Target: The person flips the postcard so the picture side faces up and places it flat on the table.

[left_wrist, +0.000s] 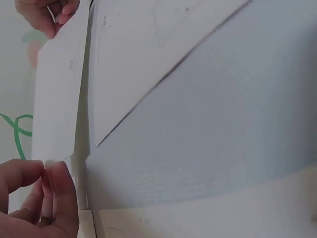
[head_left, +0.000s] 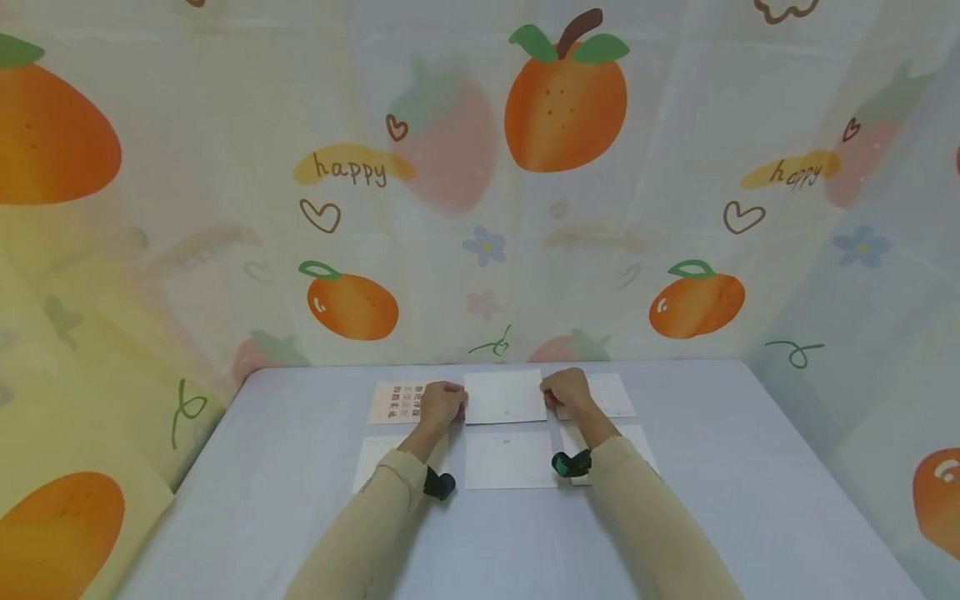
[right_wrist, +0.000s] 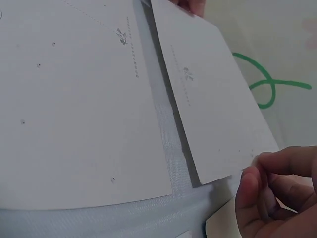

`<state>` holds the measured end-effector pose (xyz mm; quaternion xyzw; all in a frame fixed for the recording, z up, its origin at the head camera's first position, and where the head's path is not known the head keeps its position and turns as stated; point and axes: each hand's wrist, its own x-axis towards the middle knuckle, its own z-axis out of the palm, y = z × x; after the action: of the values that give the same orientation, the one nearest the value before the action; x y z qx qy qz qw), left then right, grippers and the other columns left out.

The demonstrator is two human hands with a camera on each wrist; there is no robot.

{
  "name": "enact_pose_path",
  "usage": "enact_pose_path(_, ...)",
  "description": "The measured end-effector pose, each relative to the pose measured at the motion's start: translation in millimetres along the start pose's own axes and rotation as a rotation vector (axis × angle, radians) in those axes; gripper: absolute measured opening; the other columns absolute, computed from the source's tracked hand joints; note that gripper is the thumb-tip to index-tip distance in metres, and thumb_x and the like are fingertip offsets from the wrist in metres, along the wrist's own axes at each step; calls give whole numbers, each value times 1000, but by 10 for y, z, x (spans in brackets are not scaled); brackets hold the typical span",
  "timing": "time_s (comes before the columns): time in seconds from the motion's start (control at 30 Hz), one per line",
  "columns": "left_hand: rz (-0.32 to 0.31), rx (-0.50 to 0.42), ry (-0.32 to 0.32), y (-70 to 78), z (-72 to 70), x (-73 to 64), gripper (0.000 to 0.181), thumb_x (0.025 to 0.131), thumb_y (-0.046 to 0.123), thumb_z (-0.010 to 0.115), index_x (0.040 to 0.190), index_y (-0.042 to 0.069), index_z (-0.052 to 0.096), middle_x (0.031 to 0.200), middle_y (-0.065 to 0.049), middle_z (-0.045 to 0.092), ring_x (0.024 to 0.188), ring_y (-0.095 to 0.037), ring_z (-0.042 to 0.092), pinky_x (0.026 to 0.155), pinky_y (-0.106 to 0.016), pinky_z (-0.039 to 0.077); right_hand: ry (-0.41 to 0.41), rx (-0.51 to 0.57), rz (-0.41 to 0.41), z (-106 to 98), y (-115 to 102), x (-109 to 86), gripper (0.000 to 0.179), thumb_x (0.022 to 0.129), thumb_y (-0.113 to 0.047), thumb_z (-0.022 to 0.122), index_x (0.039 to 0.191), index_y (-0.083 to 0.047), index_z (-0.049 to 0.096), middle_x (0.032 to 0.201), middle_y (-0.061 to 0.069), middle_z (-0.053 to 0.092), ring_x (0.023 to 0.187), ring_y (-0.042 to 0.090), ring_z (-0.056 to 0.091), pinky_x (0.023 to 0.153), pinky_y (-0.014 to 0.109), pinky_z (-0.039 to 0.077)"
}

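Note:
A white card (head_left: 506,397) with a small printed mark is held between my two hands in the back row on the table. My left hand (head_left: 444,406) pinches its left edge between thumb and fingers. On the opposite edge, my right hand (head_left: 567,390) pinches in the same way. In the right wrist view the card (right_wrist: 208,89) is tilted, its near edge casting a shadow on the cloth. Just in front lies another white card (head_left: 512,461), flat, with small printed marks.
A card with large printed characters (head_left: 390,404) lies back left, partly behind my left hand. Further white cards lie back right (head_left: 615,395), front left (head_left: 375,458) and front right (head_left: 637,439), partly covered by my arms. A fruit-patterned curtain (head_left: 480,308) rises behind the table.

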<state>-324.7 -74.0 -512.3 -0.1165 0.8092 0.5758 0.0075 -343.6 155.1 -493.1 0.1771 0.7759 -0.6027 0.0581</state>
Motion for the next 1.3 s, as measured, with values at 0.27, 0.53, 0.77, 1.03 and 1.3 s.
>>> enact_pose_path(0.27,45,-39,19,36,-32,-18,14,87,7,62,96,-3,68,64,-1,61,52,-8,54,50,-20,44,6,57,-39,-4,0,-54,18,83,-2,63,97,10,66,65,3,60,55,10,57,53,20,50)
enact_pose_path(0.53,49,-62,11,123,-60,-56,15,89,8,64,97,-3,68,73,-5,62,56,-9,55,53,-19,45,-3,111,-89,-31,-28,-105,20,88,-4,62,100,12,67,67,3,63,56,8,58,53,19,52)
enact_pose_path(0.77,22,-54,1,167,-75,-79,15,90,9,63,99,-3,67,80,-7,63,63,-11,57,57,-20,48,-4,97,-122,-63,-42,-131,21,91,-7,61,103,9,67,73,4,65,59,9,58,55,18,51)
enact_pose_path(1.03,11,-46,1,165,-81,-70,15,91,10,64,100,-1,68,84,-9,64,65,-11,58,57,-17,47,5,93,-152,-71,-31,-142,22,91,-8,63,106,8,67,78,5,67,61,8,60,58,18,53)
enact_pose_path(1.3,60,-51,7,159,-105,-88,15,90,11,66,99,0,69,86,-10,66,67,-12,57,58,-20,45,7,127,-176,-61,-20,-151,22,90,-6,64,104,9,67,74,3,66,60,7,61,57,17,53)
